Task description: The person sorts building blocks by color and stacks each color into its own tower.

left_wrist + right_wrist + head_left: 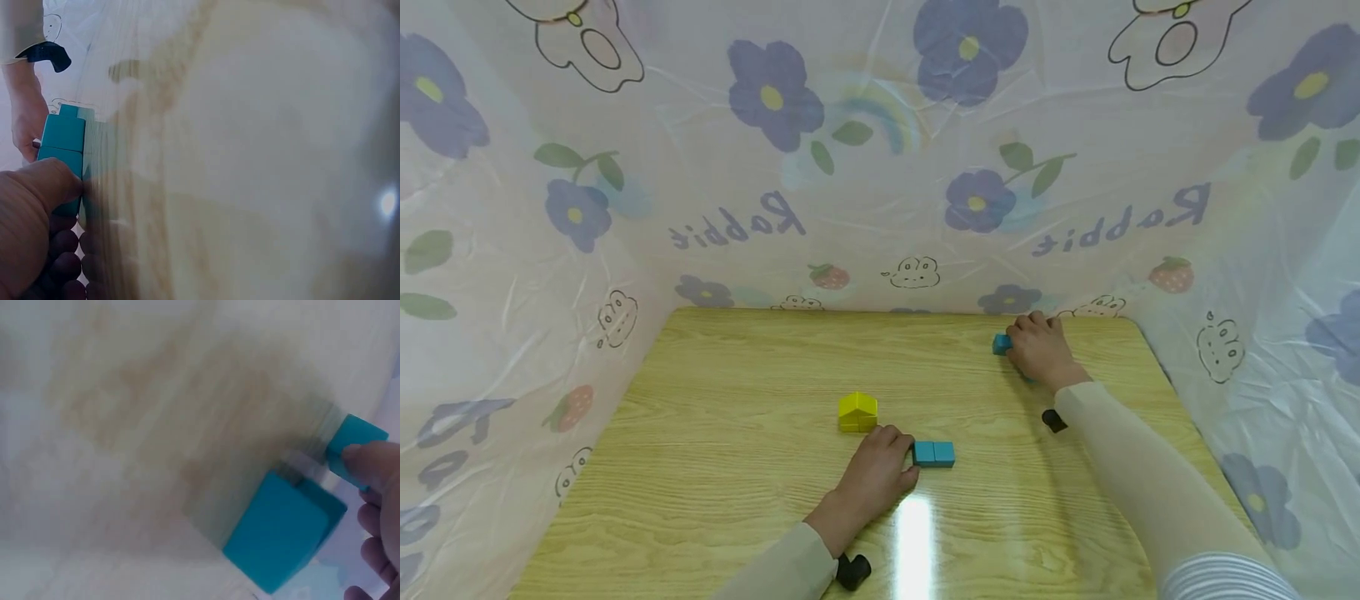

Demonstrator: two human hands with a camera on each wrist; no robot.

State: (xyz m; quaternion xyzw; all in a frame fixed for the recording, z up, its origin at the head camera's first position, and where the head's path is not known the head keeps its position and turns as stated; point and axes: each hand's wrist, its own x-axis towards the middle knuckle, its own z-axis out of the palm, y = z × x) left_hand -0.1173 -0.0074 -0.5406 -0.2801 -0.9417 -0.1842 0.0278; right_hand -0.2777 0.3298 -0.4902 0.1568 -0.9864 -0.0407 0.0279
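In the head view, two blue blocks (pixel 934 454) lie side by side on the wooden table. My left hand (pixel 872 475) is at their left end, and in the left wrist view its thumb lies across a blue block (pixel 62 134), with fingers curled on the other side. At the back right of the table, my right hand (pixel 1041 350) pinches a small blue block (pixel 1002 344). The right wrist view shows my thumb against that block (pixel 359 434), while a second, larger-looking blue block (pixel 281 531) stands nearer the camera. My palm mostly hides this second one in the head view.
A yellow block shape (pixel 857 412) with a peaked top stands just beyond my left fingers. The wooden table (pixel 737 375) is bordered at the back and sides by patterned cloth (pixel 865 192). Black straps (pixel 853 572) show by both wrists.
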